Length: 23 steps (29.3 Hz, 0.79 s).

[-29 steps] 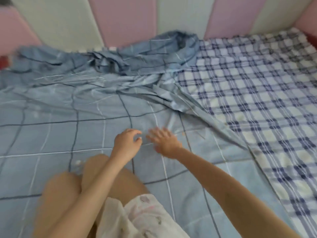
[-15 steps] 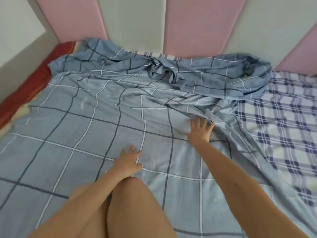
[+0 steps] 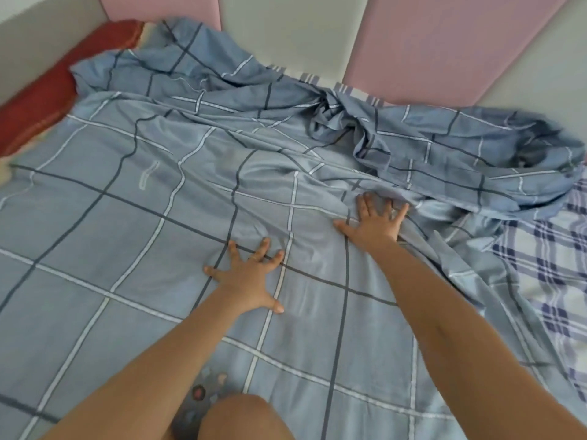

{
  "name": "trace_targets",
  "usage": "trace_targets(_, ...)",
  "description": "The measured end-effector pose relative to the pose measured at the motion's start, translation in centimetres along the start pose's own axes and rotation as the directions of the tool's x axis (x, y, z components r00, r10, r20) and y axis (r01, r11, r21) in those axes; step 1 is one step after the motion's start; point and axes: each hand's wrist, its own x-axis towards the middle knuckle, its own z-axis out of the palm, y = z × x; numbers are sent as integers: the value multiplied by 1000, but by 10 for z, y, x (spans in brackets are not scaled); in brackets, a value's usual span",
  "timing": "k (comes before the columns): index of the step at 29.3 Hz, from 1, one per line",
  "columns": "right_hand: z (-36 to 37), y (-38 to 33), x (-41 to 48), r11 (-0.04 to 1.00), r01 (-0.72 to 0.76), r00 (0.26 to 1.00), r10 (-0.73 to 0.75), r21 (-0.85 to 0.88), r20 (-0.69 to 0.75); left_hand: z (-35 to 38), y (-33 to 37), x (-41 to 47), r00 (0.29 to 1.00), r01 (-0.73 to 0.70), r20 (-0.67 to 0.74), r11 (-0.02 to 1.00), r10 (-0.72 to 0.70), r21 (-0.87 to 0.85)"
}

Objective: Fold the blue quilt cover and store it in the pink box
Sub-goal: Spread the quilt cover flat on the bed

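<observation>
Head view: hands smooth the cover [image 3: 127, 233] spread on the bed [image 3: 556, 281].
Both left hand [image 3: 251, 276] and right hand [image 3: 374, 227] press flat, fingers [image 3: 263, 247] splayed, gripping nothing; sweeping toward the bunched far edge should clear wrinkles.

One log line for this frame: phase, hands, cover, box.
phase: smoothing | left hand: flat on blue quilt cover, fingers spread | right hand: flat beside wrinkles | far end: bunched | pink box: not in view
</observation>
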Motion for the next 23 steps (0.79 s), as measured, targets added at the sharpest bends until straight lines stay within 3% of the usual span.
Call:
trace_targets(3, -11, -12, 19, 991, -112, 992, 106, 74, 74, -3, 0, 7, 1000, 5, -9, 1000, -5, 2)
trace_targets(5, -16, -26, 14, 984, -116, 993, 114, 132, 22, -3, 1, 6, 1000, 6, 0, 1000, -6, -7)
trace_targets(7, -16, -40, -1, 990, 55, 984, -32, 132, -177, -3, 2, 6, 1000, -1, 5, 1000, 1, -1)
trace_targets(9, -16, -55, -14, 965, 235, 922, -185, 113, -340, -4, 1, 5, 1000, 2, 4, 1000, -2, -1)
trace_targets(14, -27, -61, 2, 923, 171, 965, -87, 345, -246, -6, 4, 2, 1000, 16, 9, 1000, -16, -1)
trace_targets(17, -40, -56, 15, 891, 202, 955, -88, 407, -282, -9, 11, 2, 998, 47, 28, 999, -47, 19)
trace_targets(23, -55, -45, 32, 940, 237, 884, -105, 244, -456, -7, 12, 5, 999, 45, 19, 998, -46, 47)
